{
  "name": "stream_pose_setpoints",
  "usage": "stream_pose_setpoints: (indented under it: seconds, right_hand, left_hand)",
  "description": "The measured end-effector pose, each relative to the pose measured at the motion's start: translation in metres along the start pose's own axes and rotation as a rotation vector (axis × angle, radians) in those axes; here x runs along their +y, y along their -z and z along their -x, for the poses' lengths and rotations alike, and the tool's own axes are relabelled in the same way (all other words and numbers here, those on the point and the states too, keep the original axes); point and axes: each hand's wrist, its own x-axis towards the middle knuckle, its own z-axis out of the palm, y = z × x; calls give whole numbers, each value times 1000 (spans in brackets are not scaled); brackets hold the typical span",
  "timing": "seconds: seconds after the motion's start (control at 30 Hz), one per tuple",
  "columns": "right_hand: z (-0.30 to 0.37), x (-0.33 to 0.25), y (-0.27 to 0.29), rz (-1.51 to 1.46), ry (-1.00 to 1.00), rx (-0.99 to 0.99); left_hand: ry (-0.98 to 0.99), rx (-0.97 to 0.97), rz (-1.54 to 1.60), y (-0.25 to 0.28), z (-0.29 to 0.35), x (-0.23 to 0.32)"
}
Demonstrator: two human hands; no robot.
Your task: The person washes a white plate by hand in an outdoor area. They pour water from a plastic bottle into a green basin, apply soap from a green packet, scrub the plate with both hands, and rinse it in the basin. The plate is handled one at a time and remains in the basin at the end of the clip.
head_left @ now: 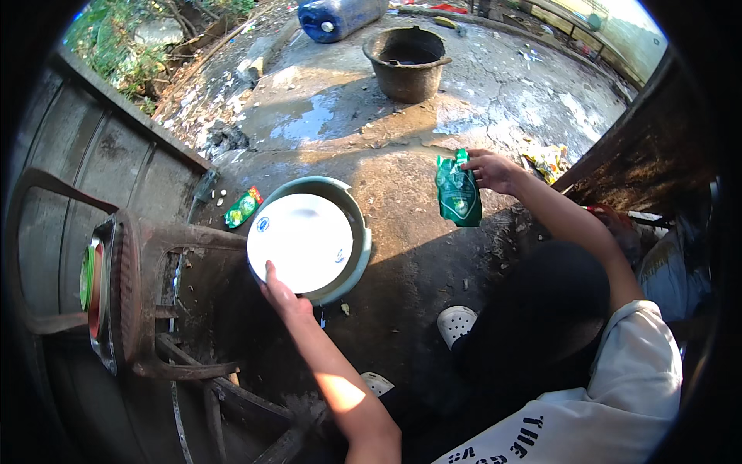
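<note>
My left hand [289, 300] grips the near rim of a white plate [301, 243], thumb on its upper face. Small blue marks show near the plate's edge. The plate is held over a grey-green basin [361, 255] on the ground, hiding most of what the basin holds. Out to the right, my right hand [495, 171] pinches the upper edge of a green plastic pouch [460, 193], which hangs above the wet concrete. The pouch's contents cannot be made out. A second, smaller green and red packet [244, 207] lies on the ground just left of the basin.
A dark, worn bucket [410, 66] stands farther ahead, with a blue jerrycan [340, 17] lying behind it. At left, a brown plastic chair [143, 286] is close to the basin, beside a plank wall [69, 147]. A yellow wrapper [548, 161] lies at right near a wooden post.
</note>
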Motion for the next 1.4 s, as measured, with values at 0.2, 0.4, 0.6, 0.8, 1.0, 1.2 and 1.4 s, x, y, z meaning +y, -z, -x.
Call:
stream_pose_setpoints:
  seconds: [0.2, 0.4, 0.6, 0.8, 1.0, 1.2, 1.4]
  right_hand:
    - [4, -81, -161, 120, 329, -185]
    - [-7, -73, -270, 722, 272, -336]
    - [-10, -53, -289, 1966, 1122, -449]
    - [-6, -45, -291, 2194, 1374, -293]
    - [-17, -51, -273, 1774, 930, -762]
    - [-20, -39, -262, 1694, 866, -805]
    - [-25, -23, -267, 1645, 800, -681]
  left_hand:
    - [35, 44, 32, -9, -1, -18]
    - [101, -15, 254, -16, 3, -29]
    - [109, 18, 260, -2, 3, -23]
    - [86, -12, 220, -3, 5, -22]
    - [115, -58, 224, -7, -3, -33]
    - [104, -48, 183, -8, -7, -41]
    - [137, -59, 228, -9, -8, -44]
